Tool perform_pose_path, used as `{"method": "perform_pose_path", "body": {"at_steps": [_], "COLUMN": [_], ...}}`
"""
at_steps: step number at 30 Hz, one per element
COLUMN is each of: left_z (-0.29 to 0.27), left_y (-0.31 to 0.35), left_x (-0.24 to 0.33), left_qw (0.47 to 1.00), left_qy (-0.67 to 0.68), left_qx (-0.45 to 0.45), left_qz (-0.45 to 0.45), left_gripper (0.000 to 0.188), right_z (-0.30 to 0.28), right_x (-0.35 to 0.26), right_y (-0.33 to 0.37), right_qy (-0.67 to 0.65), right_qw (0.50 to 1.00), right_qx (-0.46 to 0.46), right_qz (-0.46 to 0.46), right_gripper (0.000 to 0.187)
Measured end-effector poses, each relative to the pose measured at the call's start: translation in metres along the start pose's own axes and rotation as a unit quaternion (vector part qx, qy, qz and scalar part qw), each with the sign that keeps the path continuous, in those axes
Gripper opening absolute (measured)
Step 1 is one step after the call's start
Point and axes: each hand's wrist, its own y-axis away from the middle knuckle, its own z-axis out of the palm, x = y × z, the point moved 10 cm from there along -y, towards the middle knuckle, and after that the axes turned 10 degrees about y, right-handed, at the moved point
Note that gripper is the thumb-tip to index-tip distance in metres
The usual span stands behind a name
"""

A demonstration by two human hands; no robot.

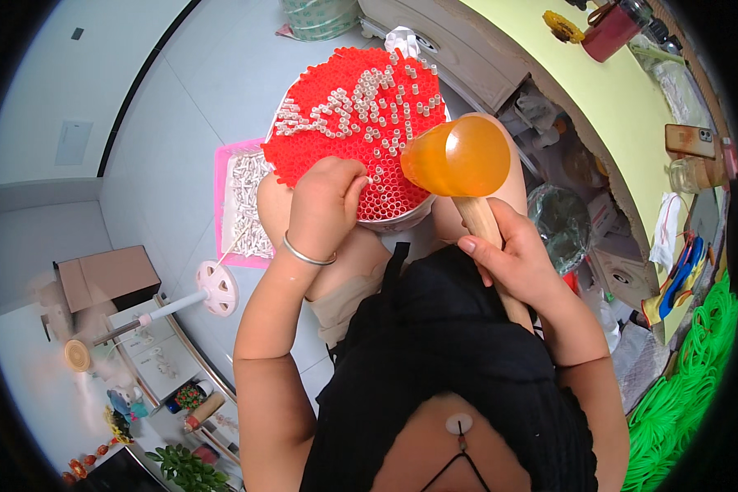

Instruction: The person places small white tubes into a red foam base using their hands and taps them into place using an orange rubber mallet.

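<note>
Between my knees stands a round container packed with upright red tubes (381, 205), open at the top. Small white cylindrical plugs (336, 115) stick up from many of them, mostly in the middle and far part. My left hand (328, 201), with a bangle at its wrist, is closed in a pinch on a small white plug (370, 179) at the near part of the tubes. My right hand (521, 250) is wrapped round the wooden handle of a mallet (459, 156). Its amber, translucent head hangs over the right side of the tubes, hiding some of them.
A pink basket (220, 197) full of loose white plugs (250, 197) sits left of the container. On the right curves a pale yellow tabletop (549, 37) with a phone (689, 140) and a red bottle (615, 31). Bright green cord (681, 394) lies at the lower right.
</note>
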Motion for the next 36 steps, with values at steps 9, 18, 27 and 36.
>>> {"method": "perform_pose_path", "body": {"at_steps": [9,18,27,36], "left_z": [0.019,-0.116,-0.038,-0.101], "left_y": [-0.004,0.090,0.245,0.220], "left_x": [0.013,-0.202,-0.393,-0.348], "left_qw": [0.993,0.922,0.844,0.832], "left_qy": [-0.085,-0.011,-0.166,-0.280], "left_qx": [-0.077,0.280,0.010,0.088], "left_qz": [0.037,-0.266,-0.510,-0.470], "left_gripper": [0.017,0.014,0.015,0.010], "right_z": [0.009,0.018,0.014,0.026], "right_x": [-0.005,-0.082,-0.075,-0.067], "right_y": [-0.002,0.006,-0.017,-0.011], "right_qy": [0.009,0.152,0.215,0.183], "right_qw": [1.000,0.978,0.977,0.979], "right_qx": [-0.014,-0.012,0.002,-0.007], "right_qz": [-0.005,-0.143,-0.006,-0.085], "right_gripper": [0.031,0.036,0.033,0.033]}}
